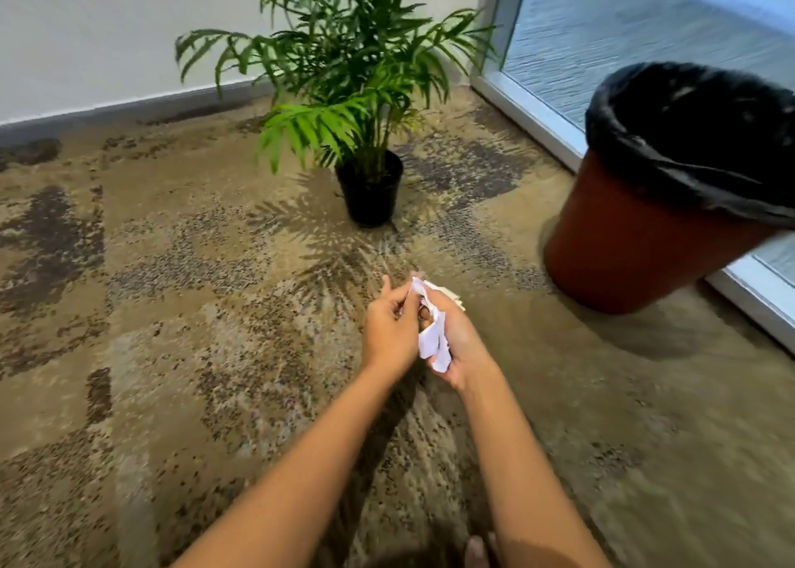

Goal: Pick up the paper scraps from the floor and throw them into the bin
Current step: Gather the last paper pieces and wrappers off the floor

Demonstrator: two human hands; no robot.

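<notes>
White paper scraps (432, 338) bunched btwn both hands: right hand (458, 344) curled round them, left hand (389, 331) pinching top edge. No scraps visible on carpet (172, 309). Left: drop into black-lined bin (671, 189), near right edge.

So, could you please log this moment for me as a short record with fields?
setting: patterned brown carpet
left hand: pinches the scraps
right hand: grips the scraps
held: crumpled white paper scraps
bin: red-brown round bin with black liner, to the right, apart from both hands
nearby: green palm in black pot
</notes>
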